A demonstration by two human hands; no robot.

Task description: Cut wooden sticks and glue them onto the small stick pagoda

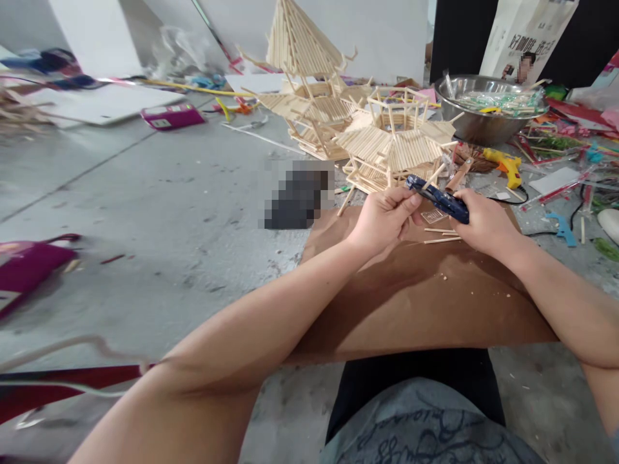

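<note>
The right hand is closed around the handles of 1 dark-blue hand tool, which lies tilted above the brown paper. At the tool's far end, the left hand has thumb and fingers drawn in narrowly; I cannot tell whether they grip the tool or the end of the 1 pale stick crossing its tip. The right palm hides part of the handles.

Below the tool, 3 loose sticks lie on the paper, near a few small crumbs. Just beyond the hands stand 2 stick structures: the lower one, its base partly hidden, and behind it to the left the taller tower, its peak at the top edge.

To the right are 1 metal bowl of tangled pieces and 2 glue guns, 1 yellow and 1 light-blue. To the left, 1 dark shape is pixelated beyond recognition. Of 2 magenta objects, 1 lies farther off; the nearer is blurred and cut off.
</note>
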